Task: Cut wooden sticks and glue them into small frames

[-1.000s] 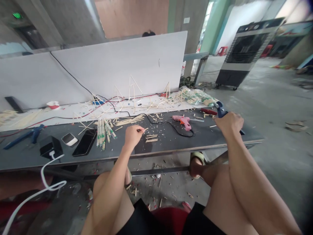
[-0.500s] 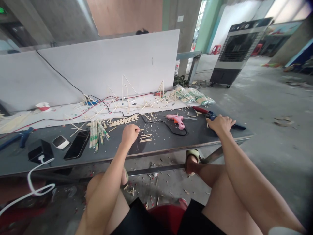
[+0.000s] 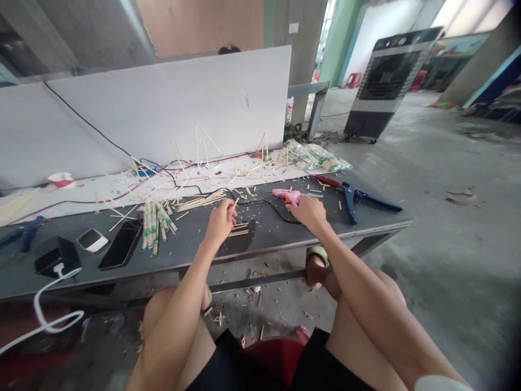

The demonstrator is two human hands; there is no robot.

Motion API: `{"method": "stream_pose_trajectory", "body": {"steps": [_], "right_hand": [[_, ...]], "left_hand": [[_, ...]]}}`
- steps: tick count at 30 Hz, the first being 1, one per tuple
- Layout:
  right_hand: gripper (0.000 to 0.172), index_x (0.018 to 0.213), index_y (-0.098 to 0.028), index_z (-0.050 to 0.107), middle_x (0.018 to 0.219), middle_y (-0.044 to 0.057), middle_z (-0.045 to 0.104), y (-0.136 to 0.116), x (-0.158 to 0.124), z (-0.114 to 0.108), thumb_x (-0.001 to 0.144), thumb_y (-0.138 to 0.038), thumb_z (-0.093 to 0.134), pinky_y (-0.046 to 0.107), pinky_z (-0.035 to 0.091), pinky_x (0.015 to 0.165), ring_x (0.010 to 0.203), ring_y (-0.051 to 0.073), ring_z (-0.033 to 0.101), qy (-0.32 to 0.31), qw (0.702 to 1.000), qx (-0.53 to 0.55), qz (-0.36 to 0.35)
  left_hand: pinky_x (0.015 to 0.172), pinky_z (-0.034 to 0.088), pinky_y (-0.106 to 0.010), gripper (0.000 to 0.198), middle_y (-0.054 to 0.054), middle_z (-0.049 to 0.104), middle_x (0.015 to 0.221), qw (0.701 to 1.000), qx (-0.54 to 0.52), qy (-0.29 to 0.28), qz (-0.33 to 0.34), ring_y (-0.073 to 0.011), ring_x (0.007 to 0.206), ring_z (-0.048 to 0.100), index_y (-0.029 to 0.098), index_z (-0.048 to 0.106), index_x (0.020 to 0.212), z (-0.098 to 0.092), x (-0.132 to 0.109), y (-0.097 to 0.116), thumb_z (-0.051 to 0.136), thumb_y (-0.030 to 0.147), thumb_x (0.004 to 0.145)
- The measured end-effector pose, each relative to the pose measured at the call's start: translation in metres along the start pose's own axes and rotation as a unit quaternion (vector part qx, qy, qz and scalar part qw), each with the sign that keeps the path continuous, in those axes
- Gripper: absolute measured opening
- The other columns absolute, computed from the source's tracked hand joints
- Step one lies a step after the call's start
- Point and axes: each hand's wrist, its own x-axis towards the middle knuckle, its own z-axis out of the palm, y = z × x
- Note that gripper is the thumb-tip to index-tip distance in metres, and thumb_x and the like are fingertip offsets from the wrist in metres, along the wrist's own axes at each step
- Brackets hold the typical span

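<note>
A thin wooden stick (image 3: 235, 202) is pinched upright between the fingertips (image 3: 230, 213) of the left hand (image 3: 220, 224), above the dark table (image 3: 325, 238). The right hand (image 3: 308, 212) is laid over a pink hot glue gun (image 3: 284, 194), which rests on the table near the middle of the view; the fingers are curled against its body, but a clamped grip cannot be confirmed from this view. The two hands are held near each other, with neither crossing the other.

A short stack of cut sticks (image 3: 239, 231) is placed just below the left hand. A black power cord (image 3: 264, 203) is trailed across the table behind both hands and is judged the likeliest snag for anything moved there. Loose wooden offcuts (image 3: 201, 202) and a bundle of paper-sleeved chopsticks (image 3: 157, 225) are gathered to the left.

A blue-handled hand tool (image 3: 350, 201) and a red-handled tool (image 3: 328, 180) are placed to the right. A black smartphone (image 3: 121, 244) is set near the table's left end. Stick frames (image 3: 203, 153) are raised on a white board (image 3: 122, 187) behind, in front of a white partition (image 3: 163, 108).
</note>
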Motion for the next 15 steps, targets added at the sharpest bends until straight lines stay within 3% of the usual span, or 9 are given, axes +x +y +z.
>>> {"method": "stream_pose_trajectory", "body": {"steps": [3,6,9,12,15], "right_hand": [[0.049,0.109,-0.011,0.072,0.107,0.021,0.073,-0.004,0.008,0.003,0.085,-0.052,0.058,0.037,0.050,0.083,0.101,0.034,0.069,-0.007,1.000,0.011,-0.001],[0.052,0.107,-0.010,0.072,0.107,0.022,0.073,-0.005,0.015,0.005,0.085,-0.055,0.058,0.038,0.050,0.084,0.103,0.036,0.068,-0.006,0.999,0.042,-0.003],[0.038,0.093,-0.010,0.073,0.099,0.023,0.073,-0.005,0.023,0.008,0.081,-0.045,0.064,0.037,0.051,0.082,0.101,0.036,0.069,-0.002,0.991,0.134,0.018],[0.024,0.079,-0.013,0.069,0.079,0.017,0.073,-0.005,0.027,0.010,0.079,-0.037,0.065,0.033,0.054,0.068,0.081,0.029,0.072,-0.028,0.935,0.348,0.071],[0.018,0.084,-0.017,0.064,0.079,0.008,0.072,-0.009,0.023,0.006,0.081,-0.034,0.061,0.026,0.052,0.056,0.067,0.018,0.069,-0.023,0.875,0.477,0.076]], "left_hand": [[0.058,0.057,-0.027,0.018,-0.003,0.067,0.082,0.993,-0.118,0.001,-0.024,-0.0160,0.063,0.069,0.020,0.054,0.109,0.002,-0.003,-0.001,0.047,0.030,0.095],[0.065,0.060,-0.030,0.019,-0.004,0.067,0.080,0.985,-0.169,0.005,-0.043,-0.0168,0.066,0.071,0.017,0.058,0.102,0.000,-0.007,0.001,0.056,0.033,0.091],[0.051,0.055,-0.025,0.026,-0.004,0.066,0.076,0.971,-0.225,0.004,-0.082,-0.0159,0.059,0.068,0.015,0.060,0.097,-0.006,-0.013,0.008,0.061,0.039,0.088],[0.043,0.046,-0.022,0.032,-0.006,0.068,0.078,0.943,-0.312,-0.003,-0.117,-0.0139,0.054,0.065,0.013,0.059,0.099,-0.012,-0.019,0.016,0.067,0.041,0.084],[0.056,0.053,-0.026,0.036,-0.009,0.071,0.085,0.918,-0.375,-0.012,-0.127,-0.0157,0.064,0.069,0.012,0.058,0.106,-0.016,-0.023,0.021,0.071,0.034,0.081]]}}
